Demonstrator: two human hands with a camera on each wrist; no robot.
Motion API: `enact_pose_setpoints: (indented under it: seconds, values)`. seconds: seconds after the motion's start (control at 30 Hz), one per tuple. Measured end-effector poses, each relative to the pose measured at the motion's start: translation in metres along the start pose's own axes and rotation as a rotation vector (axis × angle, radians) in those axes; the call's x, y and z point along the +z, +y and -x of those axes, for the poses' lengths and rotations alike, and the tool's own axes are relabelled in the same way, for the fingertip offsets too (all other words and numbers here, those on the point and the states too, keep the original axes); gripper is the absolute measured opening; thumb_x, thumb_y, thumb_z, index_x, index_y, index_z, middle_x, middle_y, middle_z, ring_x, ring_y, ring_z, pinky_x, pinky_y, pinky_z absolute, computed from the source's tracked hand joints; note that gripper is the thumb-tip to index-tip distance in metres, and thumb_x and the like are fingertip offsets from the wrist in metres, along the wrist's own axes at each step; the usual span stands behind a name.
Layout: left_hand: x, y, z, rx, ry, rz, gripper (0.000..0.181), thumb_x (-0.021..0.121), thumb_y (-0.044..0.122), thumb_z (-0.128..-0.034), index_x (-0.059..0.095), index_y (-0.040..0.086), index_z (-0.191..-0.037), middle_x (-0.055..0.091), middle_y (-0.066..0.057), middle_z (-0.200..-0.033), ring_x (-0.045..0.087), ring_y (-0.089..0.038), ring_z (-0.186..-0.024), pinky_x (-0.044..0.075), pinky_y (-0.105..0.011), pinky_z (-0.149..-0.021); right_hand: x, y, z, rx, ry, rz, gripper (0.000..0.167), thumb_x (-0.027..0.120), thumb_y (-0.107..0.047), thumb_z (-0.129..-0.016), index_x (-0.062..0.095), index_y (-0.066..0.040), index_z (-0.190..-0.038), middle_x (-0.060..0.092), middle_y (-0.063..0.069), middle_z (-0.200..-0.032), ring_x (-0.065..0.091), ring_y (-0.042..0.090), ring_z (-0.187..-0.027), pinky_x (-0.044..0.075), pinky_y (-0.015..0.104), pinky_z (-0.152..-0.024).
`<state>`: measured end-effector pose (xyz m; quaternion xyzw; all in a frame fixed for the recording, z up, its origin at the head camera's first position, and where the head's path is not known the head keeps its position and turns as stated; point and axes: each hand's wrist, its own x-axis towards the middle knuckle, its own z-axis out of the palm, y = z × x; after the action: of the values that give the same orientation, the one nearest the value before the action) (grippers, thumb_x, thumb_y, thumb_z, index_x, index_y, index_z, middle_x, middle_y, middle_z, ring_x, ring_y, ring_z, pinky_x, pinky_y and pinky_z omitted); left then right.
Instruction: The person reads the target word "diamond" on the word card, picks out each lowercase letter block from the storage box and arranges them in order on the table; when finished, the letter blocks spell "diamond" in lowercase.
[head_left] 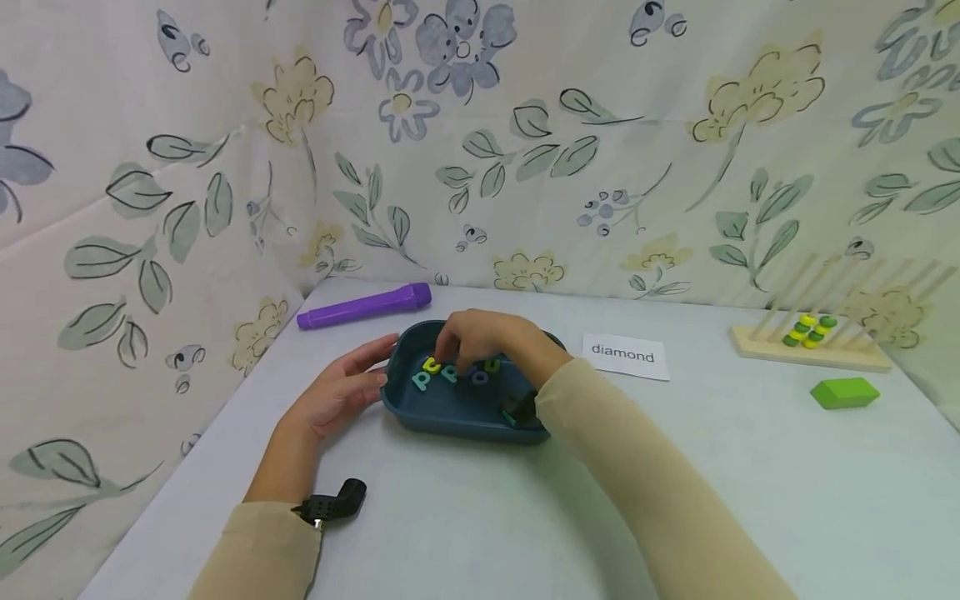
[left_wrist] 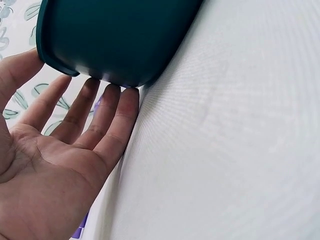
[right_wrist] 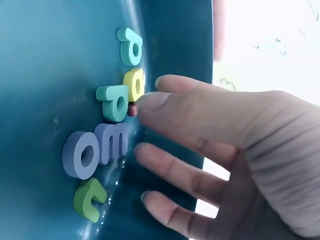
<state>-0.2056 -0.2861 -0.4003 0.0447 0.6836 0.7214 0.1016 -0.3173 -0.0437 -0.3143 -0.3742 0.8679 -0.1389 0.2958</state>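
A floral cloth (head_left: pixel 465 208) rises behind the white table (head_left: pixel 420 517); on the table stands the tray (head_left: pixel 450 408), dark teal, smooth, rounded at the corners, its raised wall intact where visible. The head view gives the whole tray; the left wrist view gives only its outer wall at close range, the right wrist view its interior. The bead frame (head_left: pixel 810 348), with yellow and green beads, stands well right of the tray; the purple microphone-shaped object (head_left: pixel 363 307) lies beyond it to the left. Left hand (head_left: pixel 348 387): at the tray's left end, fingers extended and apart, tips against the outer wall, not clamped. Right hand (head_left: pixel 476 333): reaching over the tray, fingers bent down inside it; whether thumb and index meet or hold anything cannot be told, the other fingertips being apart. The card (head_left: pixel 626 357), reading "diamond", lies just right of the tray; the green block (head_left: pixel 845 393), well right. Inside the tray lie six letters (right_wrist: pixel 115 102): two greenish-teal, one yellow, two violet, one leaf green. The right wrist view alone clearly shows a small dark red piece (right_wrist: pixel 132 110) beside the thumb tip.
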Motion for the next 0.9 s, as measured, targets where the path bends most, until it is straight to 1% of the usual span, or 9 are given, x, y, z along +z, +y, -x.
enact_pose_setpoints:
  seconds: [0.1,0.17,0.37,0.53,0.63,0.77,0.9]
  values:
    - [0.001,0.0,-0.001,0.002,-0.005,-0.004,0.062,0.057,0.007,-0.1028,0.037,0.015,-0.161,0.03,-0.012,-0.167,0.055,-0.017,-0.134,0.054,-0.028,-0.103,0.002,-0.002,0.0,0.037,0.001,0.027,0.039,0.075,-0.002,-0.091,0.075,-0.019,-0.126,0.07,-0.001,-0.131,0.062,0.017,-0.125,0.05,0.039,-0.111]
    - [0.0,0.0,-0.002,0.001,-0.001,-0.004,0.062,0.058,0.007,-0.1028,0.038,0.015,-0.161,0.031,-0.011,-0.167,0.055,-0.017,-0.134,0.054,-0.028,-0.103,0.004,-0.003,-0.002,0.045,-0.002,0.042,0.041,0.075,-0.001,-0.09,0.075,-0.02,-0.126,0.07,-0.001,-0.132,0.062,0.017,-0.126,0.05,0.04,-0.111]
    - [0.001,-0.001,0.0,0.0,0.008,-0.003,0.063,0.058,0.008,-0.1026,0.037,0.015,-0.161,0.03,-0.012,-0.167,0.054,-0.018,-0.134,0.055,-0.028,-0.103,0.01,-0.003,-0.006,0.015,-0.005,0.068,0.042,0.075,0.0,-0.088,0.076,-0.021,-0.125,0.071,0.0,-0.131,0.062,0.018,-0.125,0.05,0.041,-0.111]
    - [0.002,-0.001,0.001,-0.003,0.014,-0.005,0.062,0.058,0.007,-0.1026,0.037,0.015,-0.161,0.03,-0.012,-0.167,0.053,-0.02,-0.136,0.055,-0.028,-0.102,0.013,0.0,-0.008,0.006,-0.015,0.062,0.039,0.077,0.0,-0.087,0.078,-0.02,-0.12,0.072,0.0,-0.122,0.063,0.017,-0.116,0.052,0.039,-0.108]
    - [0.003,-0.001,0.002,-0.002,0.015,-0.004,0.062,0.058,0.007,-0.1024,0.037,0.014,-0.161,0.031,-0.012,-0.167,0.053,-0.02,-0.136,0.055,-0.029,-0.103,0.014,0.002,-0.008,0.002,-0.025,0.063,0.038,0.076,0.001,-0.087,0.079,-0.022,-0.117,0.07,0.0,-0.118,0.061,0.018,-0.11,0.053,0.037,-0.103]
    - [0.003,0.0,0.002,0.006,0.018,-0.005,0.062,0.058,0.007,-0.1018,0.038,0.014,-0.16,0.032,-0.012,-0.167,0.054,-0.019,-0.134,0.055,-0.029,-0.103,0.015,0.003,-0.008,-0.001,-0.025,0.079,0.037,0.074,0.004,-0.087,0.08,-0.023,-0.112,0.066,0.001,-0.113,0.058,0.02,-0.104,0.053,0.035,-0.093]
    - [0.002,-0.001,0.002,0.01,0.022,-0.007,0.062,0.058,0.006,-0.1016,0.039,0.013,-0.16,0.033,-0.011,-0.166,0.056,-0.018,-0.133,0.055,-0.029,-0.102,0.017,0.005,-0.01,0.007,-0.034,0.092,0.034,0.074,0.004,-0.087,0.079,-0.023,-0.107,0.067,0.001,-0.105,0.059,0.019,-0.097,0.052,0.032,-0.084]
